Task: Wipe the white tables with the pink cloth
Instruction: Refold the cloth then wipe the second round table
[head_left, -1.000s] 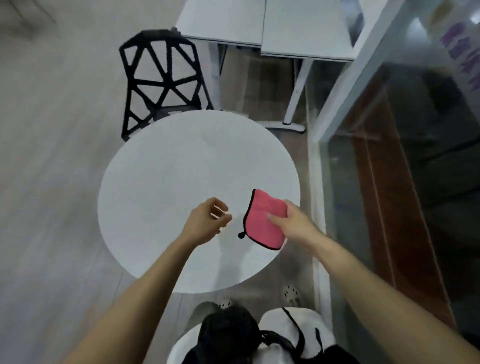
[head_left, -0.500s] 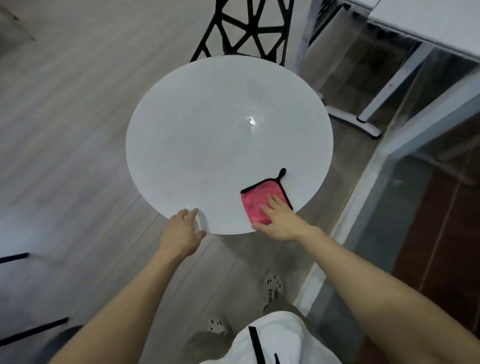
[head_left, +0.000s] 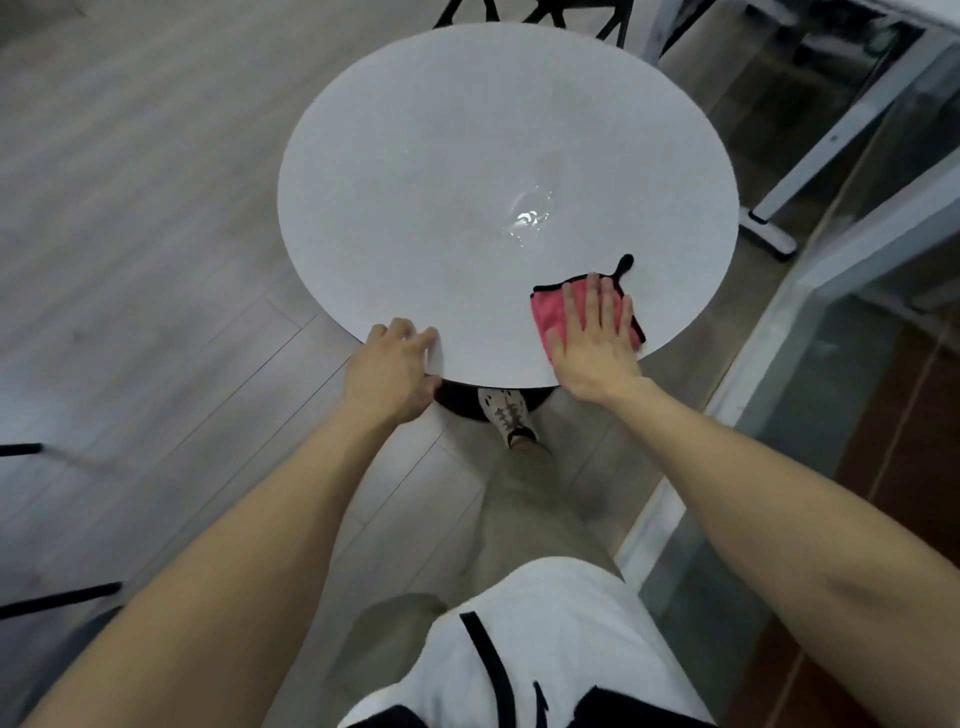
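Cloth (head_left: 548, 312) on table's (head_left: 467, 156) near-right edge, chair (head_left: 535, 15) behind.

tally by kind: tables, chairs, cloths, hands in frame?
Tables: 2, a round white table and a second table of which only the white leg and foot show
Chairs: 1, a black chair, partly cut off
Cloths: 1, pink cloth
Hands: 2, left hand, right hand
Total: 6

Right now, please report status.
Right hand flat on pink cloth. Left hand grips table edge. Nothing in the way.
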